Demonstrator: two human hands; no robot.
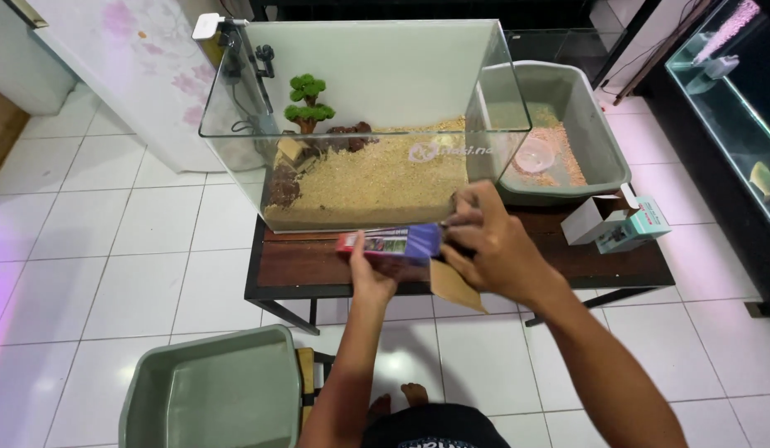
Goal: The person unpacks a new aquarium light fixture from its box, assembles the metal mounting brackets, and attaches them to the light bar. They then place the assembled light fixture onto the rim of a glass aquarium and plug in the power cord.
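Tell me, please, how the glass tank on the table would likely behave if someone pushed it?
The tank holds a deep sand bed, so it is probably heavy and would resist sliding. Its thin, clear glass walls look fragile. Its wide, flat base on the table makes tipping unlikely.

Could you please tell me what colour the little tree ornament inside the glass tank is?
The tree ornament has green foliage on a brown trunk, seen in the head view.

glass tank (376,99) on table (302,261), tub (604,153) right
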